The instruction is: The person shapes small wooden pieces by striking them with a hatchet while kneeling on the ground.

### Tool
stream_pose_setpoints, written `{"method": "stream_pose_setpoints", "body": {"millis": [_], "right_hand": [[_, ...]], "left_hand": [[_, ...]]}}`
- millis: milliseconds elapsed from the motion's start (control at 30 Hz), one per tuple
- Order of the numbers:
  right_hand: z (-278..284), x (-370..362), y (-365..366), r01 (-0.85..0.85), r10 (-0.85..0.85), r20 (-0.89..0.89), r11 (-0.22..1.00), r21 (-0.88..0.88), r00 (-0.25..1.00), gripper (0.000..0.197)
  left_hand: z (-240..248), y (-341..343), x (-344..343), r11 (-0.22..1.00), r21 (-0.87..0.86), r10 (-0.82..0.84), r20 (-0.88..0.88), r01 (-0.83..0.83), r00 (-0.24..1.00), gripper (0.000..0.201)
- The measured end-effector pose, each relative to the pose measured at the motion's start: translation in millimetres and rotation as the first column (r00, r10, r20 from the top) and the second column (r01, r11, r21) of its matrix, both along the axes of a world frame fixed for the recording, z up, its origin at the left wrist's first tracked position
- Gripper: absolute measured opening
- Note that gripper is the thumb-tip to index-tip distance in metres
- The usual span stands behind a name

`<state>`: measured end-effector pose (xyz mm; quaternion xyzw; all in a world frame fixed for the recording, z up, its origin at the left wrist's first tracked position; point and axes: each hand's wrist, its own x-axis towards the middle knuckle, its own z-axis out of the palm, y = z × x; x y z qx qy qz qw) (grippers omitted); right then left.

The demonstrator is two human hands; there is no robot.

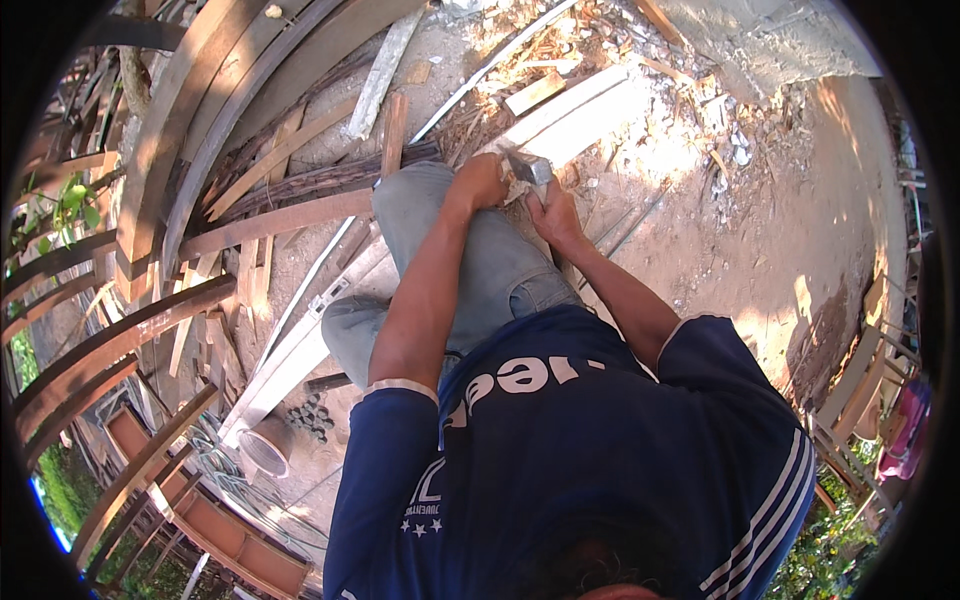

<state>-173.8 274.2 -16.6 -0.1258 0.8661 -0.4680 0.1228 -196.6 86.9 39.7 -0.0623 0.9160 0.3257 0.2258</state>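
My left hand (483,182) is closed beside my knee, over a long white beam (575,108). What its fingers hold is hidden or too small to name. Close by on the right, my right hand (556,218) is wrapped round the handle of a hammer (530,168). The hammer's grey metal head sits between the two hands, just right of the left fingers. Whether it touches anything there I cannot tell. The beam passes under my bent legs and comes out at the lower left.
Curved wooden beams (190,130) stand along the left, with loose planks (300,215) around them. A short wood block (535,93) lies past the beam among chips. At lower left are a round container (264,453), dark small pieces (312,417) and a coiled hose (225,465).
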Motion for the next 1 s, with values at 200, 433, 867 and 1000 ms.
{"method": "stream_pose_setpoints", "body": {"millis": [200, 433, 867, 1000], "right_hand": [[-33.2, -2.1, -8.1, -0.041, 0.058, -0.099, 0.984, 0.172, 0.993, 0.038], [-85.2, -4.0, 8.2, -0.183, 0.175, -0.08, 0.976, -0.117, 0.981, 0.038], [-38.8, -78.6, -16.0, -0.445, 0.394, 0.242, 0.87, 0.212, 0.887, 0.049], [-31.3, -82.3, -16.8, -0.465, 0.413, 0.241, 0.855, 0.228, 0.878, 0.048]], "left_hand": [[-8.8, -6.6, -12.2, 0.979, -0.126, -0.159, 0.027, 0.161, 0.987, 0.027], [-60.2, 21.1, 28.9, 0.942, -0.033, 0.317, -0.241, -0.334, 0.917, 0.022], [-75.8, 23.3, -30.6, 0.895, -0.296, 0.164, -0.478, -0.334, 0.863, 0.019], [-98.5, 27.0, -45.7, 0.832, -0.34, 0.2, -0.552, -0.438, 0.809, 0.018]]}}
